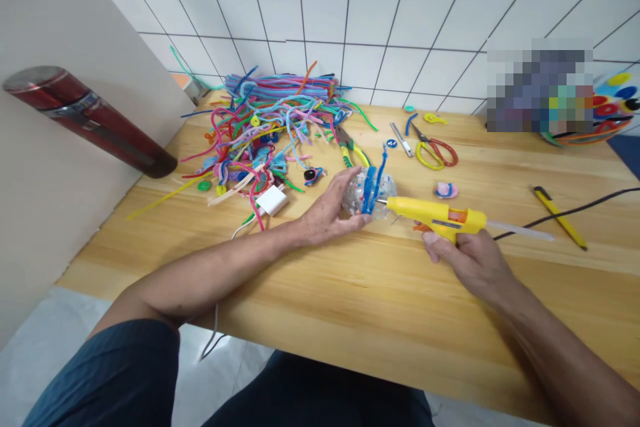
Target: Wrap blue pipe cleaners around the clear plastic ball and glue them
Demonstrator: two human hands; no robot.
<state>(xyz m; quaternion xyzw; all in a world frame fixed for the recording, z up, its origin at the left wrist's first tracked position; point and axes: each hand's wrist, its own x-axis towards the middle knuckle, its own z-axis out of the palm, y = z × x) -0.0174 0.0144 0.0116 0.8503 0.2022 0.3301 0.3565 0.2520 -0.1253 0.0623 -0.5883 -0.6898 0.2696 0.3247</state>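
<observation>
My left hand [327, 213] is wrapped round a clear plastic container [353, 193] from its left side; it looks like the lower part of a bottle. A blue pipe cleaner [369, 188] runs in bands over the container, and one end sticks up above it. My right hand [470, 260] grips a yellow hot glue gun [425, 210] by its handle. The gun's nozzle points left and meets the blue bands, or comes very close to them. From its back end juts a translucent glue stick [520, 231].
A heap of coloured pipe cleaners [280, 103] lies at the back left, with pliers [346, 147] beside it. Scissors [435, 152] and a craft knife [401, 140] lie behind the container. A yellow cutter [560, 219] and a black cord [575, 212] are at right. A red flask [95, 123] stands left.
</observation>
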